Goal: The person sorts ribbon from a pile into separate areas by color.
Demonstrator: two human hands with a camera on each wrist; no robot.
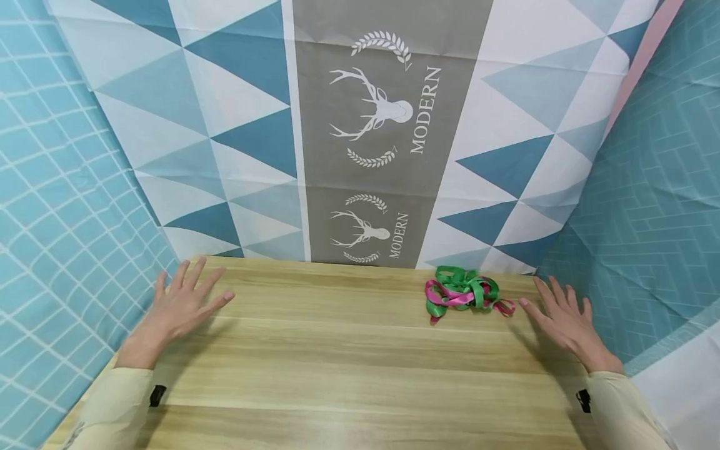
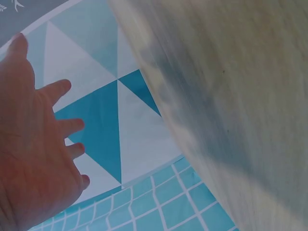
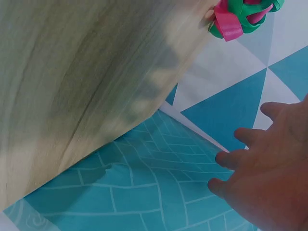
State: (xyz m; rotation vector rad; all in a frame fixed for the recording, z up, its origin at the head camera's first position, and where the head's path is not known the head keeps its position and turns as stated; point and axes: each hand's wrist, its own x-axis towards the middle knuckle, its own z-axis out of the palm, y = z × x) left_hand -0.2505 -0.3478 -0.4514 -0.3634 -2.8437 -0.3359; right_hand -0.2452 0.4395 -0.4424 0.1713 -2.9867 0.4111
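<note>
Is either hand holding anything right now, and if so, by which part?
Nothing is held. The left hand and right hand are both empty with fingers spread; the green and pink ribbons lie on the table.

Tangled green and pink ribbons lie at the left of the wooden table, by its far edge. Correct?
Not the left: the head view shows the tangled green and pink ribbons at the right of the wooden table, by its far edge.

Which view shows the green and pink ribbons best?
The head view: the ribbons lie wholly in frame on the table. The right wrist view cuts them off at its top edge; the left wrist view shows none.
</note>
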